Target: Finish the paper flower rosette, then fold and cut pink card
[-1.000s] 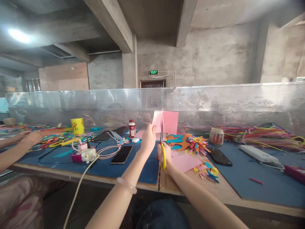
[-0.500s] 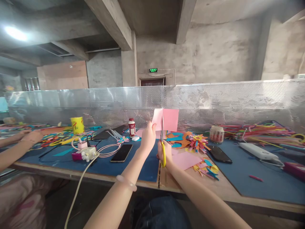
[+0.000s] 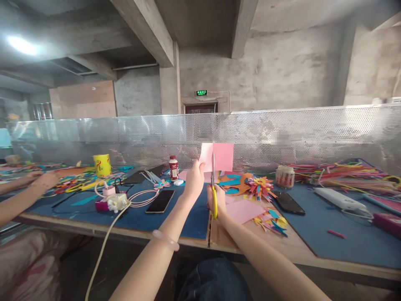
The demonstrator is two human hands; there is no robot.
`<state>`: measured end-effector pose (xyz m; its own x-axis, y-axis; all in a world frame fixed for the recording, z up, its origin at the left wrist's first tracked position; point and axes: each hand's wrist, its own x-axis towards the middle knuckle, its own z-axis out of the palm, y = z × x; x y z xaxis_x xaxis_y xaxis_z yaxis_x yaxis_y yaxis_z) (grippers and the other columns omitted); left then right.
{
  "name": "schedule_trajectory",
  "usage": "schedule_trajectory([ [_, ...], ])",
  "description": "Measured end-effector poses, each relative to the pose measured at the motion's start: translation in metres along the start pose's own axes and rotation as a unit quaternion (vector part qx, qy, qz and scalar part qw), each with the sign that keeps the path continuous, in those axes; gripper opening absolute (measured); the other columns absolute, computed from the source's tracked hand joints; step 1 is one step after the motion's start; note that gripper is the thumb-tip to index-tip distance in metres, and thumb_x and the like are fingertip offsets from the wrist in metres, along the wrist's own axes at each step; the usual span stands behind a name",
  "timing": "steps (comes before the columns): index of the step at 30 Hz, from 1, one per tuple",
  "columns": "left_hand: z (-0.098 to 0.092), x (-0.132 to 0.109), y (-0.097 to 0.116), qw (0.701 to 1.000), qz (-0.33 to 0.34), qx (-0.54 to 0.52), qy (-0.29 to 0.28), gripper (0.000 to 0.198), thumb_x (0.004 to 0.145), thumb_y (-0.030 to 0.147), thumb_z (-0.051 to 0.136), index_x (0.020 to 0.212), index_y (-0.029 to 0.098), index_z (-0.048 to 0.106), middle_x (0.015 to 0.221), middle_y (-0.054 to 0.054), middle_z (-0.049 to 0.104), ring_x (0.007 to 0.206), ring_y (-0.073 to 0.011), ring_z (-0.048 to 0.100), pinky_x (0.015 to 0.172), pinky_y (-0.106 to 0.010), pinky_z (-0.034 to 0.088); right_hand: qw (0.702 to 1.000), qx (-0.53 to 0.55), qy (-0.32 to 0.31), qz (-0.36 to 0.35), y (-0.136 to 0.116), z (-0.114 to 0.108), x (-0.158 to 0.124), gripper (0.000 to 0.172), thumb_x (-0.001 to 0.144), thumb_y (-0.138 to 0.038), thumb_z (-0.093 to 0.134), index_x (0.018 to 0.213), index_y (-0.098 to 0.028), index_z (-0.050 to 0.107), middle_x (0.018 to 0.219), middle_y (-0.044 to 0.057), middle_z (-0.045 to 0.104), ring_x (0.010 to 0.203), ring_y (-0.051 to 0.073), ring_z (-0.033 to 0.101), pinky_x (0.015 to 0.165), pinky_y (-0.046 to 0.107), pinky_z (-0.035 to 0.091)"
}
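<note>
My left hand (image 3: 194, 179) pinches the left edge of a pink sheet of paper (image 3: 223, 157), held up above the table. My right hand (image 3: 218, 198) is closed round the yellow handle of a pair of scissors (image 3: 214, 184). The blades point upward along the paper, where its lighter left part meets the darker right part. Beneath the hands, on the table, lies another piece of pink paper (image 3: 246, 210). Beside it are small paper scraps (image 3: 272, 221) and a multicoloured paper flower (image 3: 260, 187).
Left of my hands are a black phone (image 3: 160, 201), a red bottle (image 3: 173, 168), a power strip with cables (image 3: 113, 203) and a yellow tin (image 3: 102, 165). To the right are another phone (image 3: 288, 202), a glass jar (image 3: 285, 176) and a white power bank (image 3: 340, 198). Another person's hand (image 3: 45, 179) works at far left.
The paper has shifted very slightly left, and the scissor blades look closer to its upper part. My hands stay almost in the same place.
</note>
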<state>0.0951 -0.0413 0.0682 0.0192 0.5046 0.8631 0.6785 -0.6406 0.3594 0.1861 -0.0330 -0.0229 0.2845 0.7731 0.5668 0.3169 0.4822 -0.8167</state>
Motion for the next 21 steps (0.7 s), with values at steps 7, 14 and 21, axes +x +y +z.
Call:
schedule_trajectory([
  [7,-0.0030,0.0007,-0.0020,1.000,0.003,-0.014,0.003,0.016,0.092,0.027,0.037,0.083,0.018,0.047,0.066,-0.004,0.061,0.059,-0.0175,0.058,0.052,-0.023,0.034,1.000,-0.012,-0.010,-0.003,-0.0001,0.0020,-0.0002,0.027,0.082,-0.043,0.041,0.066,-0.021,0.040,0.055,-0.003,0.048,0.050,0.012,0.048,0.045,0.022,0.033],
  [14,-0.0001,-0.0019,-0.0022,1.000,0.007,0.019,-0.008,0.015,0.091,0.026,0.038,0.087,0.017,0.050,0.062,-0.003,0.059,0.059,-0.0187,0.059,0.051,-0.024,0.033,1.000,0.014,-0.023,0.012,0.0015,0.0030,0.0027,0.023,0.080,-0.043,0.045,0.072,-0.022,0.040,0.060,-0.003,0.051,0.056,0.015,0.052,0.050,0.025,0.037],
  [21,0.0021,-0.0067,-0.0034,1.000,0.024,0.009,-0.014,0.012,0.091,0.025,0.041,0.088,0.016,0.050,0.064,-0.004,0.060,0.060,-0.0185,0.060,0.051,-0.023,0.034,0.999,0.024,-0.034,-0.014,-0.0017,0.0008,0.0052,0.021,0.079,-0.041,0.046,0.074,-0.023,0.037,0.066,-0.002,0.050,0.062,0.017,0.053,0.052,0.027,0.039],
])
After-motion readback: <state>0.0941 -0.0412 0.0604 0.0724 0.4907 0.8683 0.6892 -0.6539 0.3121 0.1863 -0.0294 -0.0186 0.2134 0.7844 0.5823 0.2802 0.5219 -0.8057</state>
